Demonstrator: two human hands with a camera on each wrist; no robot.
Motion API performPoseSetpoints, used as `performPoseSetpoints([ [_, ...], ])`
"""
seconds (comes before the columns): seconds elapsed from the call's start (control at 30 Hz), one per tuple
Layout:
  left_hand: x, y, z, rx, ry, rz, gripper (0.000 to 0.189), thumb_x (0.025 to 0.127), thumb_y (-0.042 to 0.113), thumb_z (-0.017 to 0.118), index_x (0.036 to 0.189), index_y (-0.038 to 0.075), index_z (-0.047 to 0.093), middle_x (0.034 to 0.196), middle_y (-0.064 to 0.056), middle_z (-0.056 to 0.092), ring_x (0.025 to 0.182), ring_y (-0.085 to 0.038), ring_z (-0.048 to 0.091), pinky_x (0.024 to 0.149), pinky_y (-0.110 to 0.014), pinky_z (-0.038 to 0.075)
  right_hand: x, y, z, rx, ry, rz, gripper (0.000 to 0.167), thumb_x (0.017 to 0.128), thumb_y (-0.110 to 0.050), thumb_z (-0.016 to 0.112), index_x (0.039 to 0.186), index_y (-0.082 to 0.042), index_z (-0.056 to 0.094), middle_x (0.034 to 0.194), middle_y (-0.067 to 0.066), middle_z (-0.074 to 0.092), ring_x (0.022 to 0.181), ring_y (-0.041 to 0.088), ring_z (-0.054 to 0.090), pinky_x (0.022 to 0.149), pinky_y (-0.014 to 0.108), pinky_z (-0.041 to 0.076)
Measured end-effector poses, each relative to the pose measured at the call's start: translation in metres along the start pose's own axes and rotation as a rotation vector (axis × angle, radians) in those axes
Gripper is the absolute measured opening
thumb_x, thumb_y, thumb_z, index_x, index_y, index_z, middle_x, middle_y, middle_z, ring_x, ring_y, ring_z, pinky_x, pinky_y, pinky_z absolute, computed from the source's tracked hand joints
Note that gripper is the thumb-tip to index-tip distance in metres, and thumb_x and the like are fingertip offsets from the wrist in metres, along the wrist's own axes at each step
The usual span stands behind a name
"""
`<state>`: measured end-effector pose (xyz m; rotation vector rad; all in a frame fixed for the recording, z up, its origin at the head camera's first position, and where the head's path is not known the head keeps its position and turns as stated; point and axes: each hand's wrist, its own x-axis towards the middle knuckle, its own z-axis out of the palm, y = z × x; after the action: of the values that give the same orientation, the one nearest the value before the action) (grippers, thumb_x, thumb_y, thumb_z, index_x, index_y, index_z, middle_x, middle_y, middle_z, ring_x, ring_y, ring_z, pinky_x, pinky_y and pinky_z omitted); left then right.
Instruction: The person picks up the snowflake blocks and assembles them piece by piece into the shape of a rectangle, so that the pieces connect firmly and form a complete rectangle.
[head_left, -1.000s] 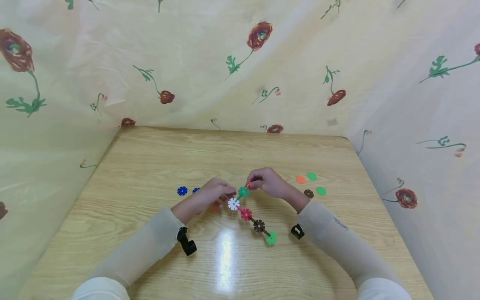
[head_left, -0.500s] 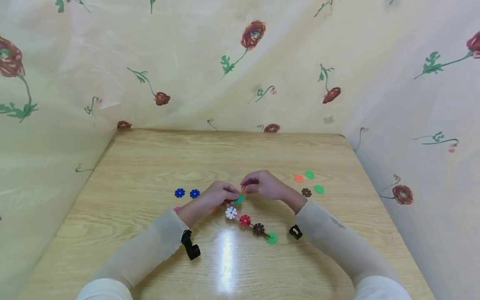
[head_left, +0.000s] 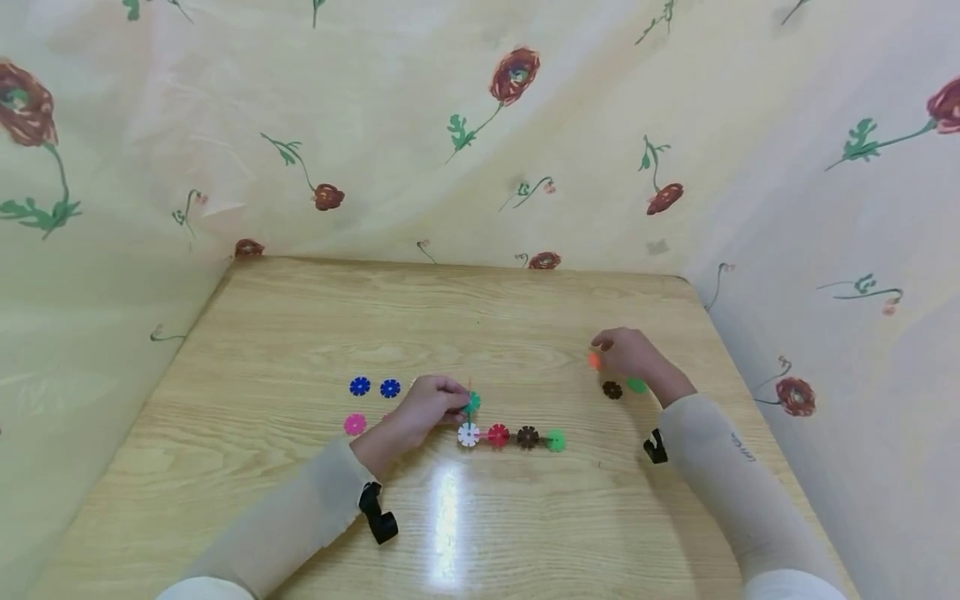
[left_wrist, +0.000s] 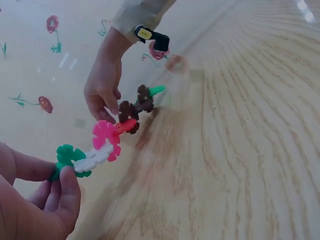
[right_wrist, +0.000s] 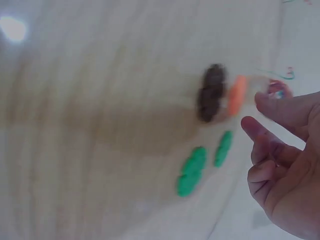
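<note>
In the head view my left hand (head_left: 427,408) pinches a green snowflake disc (head_left: 471,403) at one end of a chain of interlocked plastic discs. From it run a white disc (head_left: 468,435), a red-pink disc (head_left: 498,435), brown pieces (head_left: 527,437) and a light green disc (head_left: 556,440). The left wrist view shows thumb and fingertips on the green disc (left_wrist: 70,159). My right hand (head_left: 633,354) hovers by a loose orange disc (head_left: 594,360). In the right wrist view, its thumb and forefinger are apart with nothing between them, near the orange disc (right_wrist: 237,95).
Near the right hand lie a loose brown disc (head_left: 612,390) and green discs (right_wrist: 192,171), partly covered in the head view. Left of the left hand are two blue discs (head_left: 360,386) and a pink disc (head_left: 356,424). Flowered cloth (head_left: 420,125) rises behind the wooden table (head_left: 450,308).
My right hand has left the chain, where it held an orange piece, and moved right to the loose discs. The chain has swung from slanting to nearly level; my left hand still holds it.
</note>
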<state>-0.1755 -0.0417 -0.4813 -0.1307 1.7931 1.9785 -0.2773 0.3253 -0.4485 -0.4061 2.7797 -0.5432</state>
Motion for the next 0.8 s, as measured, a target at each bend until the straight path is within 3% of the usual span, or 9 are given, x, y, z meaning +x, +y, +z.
performPoseSetpoints([
  [0.2,-0.002,-0.001,0.001,0.030,0.017,0.002,0.011,0.095,-0.002,0.064,0.104,-0.008,0.063,0.097,-0.018,0.069,0.075,-0.019,0.068,0.074,-0.030,0.060,0.003,0.009,0.011,-0.038,0.006,-0.016,0.031,0.088,0.000,0.061,0.117,0.006,0.067,0.111,0.023,0.066,0.101,0.039,0.062,0.084,0.052,0.053],
  [0.37,-0.002,-0.001,0.001,0.036,0.036,0.002,0.010,0.096,-0.001,0.064,0.104,-0.008,0.064,0.098,-0.018,0.069,0.076,-0.019,0.068,0.074,-0.030,0.060,0.008,0.000,0.014,0.029,0.013,-0.010,0.015,0.089,-0.004,0.066,0.103,0.001,0.065,0.096,0.013,0.065,0.082,0.026,0.059,0.070,0.040,0.051],
  [0.47,-0.002,-0.002,0.000,0.040,0.048,-0.006,0.010,0.096,0.000,0.064,0.103,-0.007,0.065,0.097,-0.018,0.069,0.075,-0.019,0.067,0.074,-0.030,0.060,0.012,-0.020,0.022,0.185,0.028,-0.030,0.015,0.092,-0.006,0.068,0.104,0.002,0.067,0.092,0.010,0.065,0.078,0.021,0.058,0.067,0.034,0.049],
  [0.53,-0.001,-0.002,0.000,0.048,0.056,-0.008,0.010,0.097,0.001,0.064,0.103,-0.007,0.066,0.097,-0.017,0.069,0.075,-0.019,0.067,0.073,-0.030,0.060,0.014,-0.041,0.030,0.362,0.027,-0.046,0.020,0.093,-0.006,0.068,0.111,0.004,0.069,0.092,0.010,0.067,0.079,0.023,0.062,0.070,0.033,0.053],
  [0.67,0.000,-0.001,0.000,0.063,0.068,-0.005,0.009,0.096,0.000,0.064,0.102,-0.006,0.066,0.097,-0.017,0.069,0.075,-0.018,0.068,0.074,-0.030,0.060,0.018,-0.090,0.044,0.705,-0.018,-0.068,0.027,0.096,-0.002,0.066,0.120,0.008,0.067,0.094,0.015,0.070,0.087,0.035,0.070,0.078,0.042,0.060],
  [0.8,0.003,-0.001,0.001,0.083,0.073,0.008,0.008,0.096,0.000,0.064,0.102,-0.006,0.067,0.096,-0.017,0.069,0.074,-0.017,0.068,0.074,-0.030,0.061,0.022,-0.126,0.058,0.850,-0.052,-0.068,0.024,0.096,0.000,0.066,0.118,0.008,0.068,0.095,0.015,0.071,0.091,0.038,0.071,0.080,0.044,0.060],
])
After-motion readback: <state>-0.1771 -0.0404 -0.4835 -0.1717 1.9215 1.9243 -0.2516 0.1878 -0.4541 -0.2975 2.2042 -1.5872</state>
